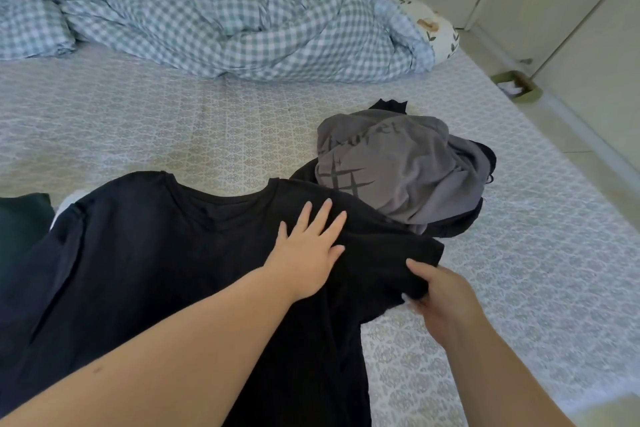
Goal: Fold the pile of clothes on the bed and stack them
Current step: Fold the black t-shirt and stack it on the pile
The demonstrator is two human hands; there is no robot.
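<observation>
A black T-shirt point(149, 253) lies spread flat on the bed, collar toward the far side. My left hand point(308, 253) rests flat on its right shoulder area, fingers apart. My right hand point(440, 291) pinches the edge of the shirt's right sleeve point(408, 260) near the bed's right side. Beyond the sleeve sits a crumpled pile with a grey printed shirt point(398, 166) on top of black garments point(446, 229).
A rumpled blue checked duvet point(221, 14) fills the far part of the bed, with a floral pillow point(440, 31) at its right end. A dark green garment point(20, 218) lies at the left edge. The patterned mattress cover point(173, 135) shows between. Cupboards and floor are to the right.
</observation>
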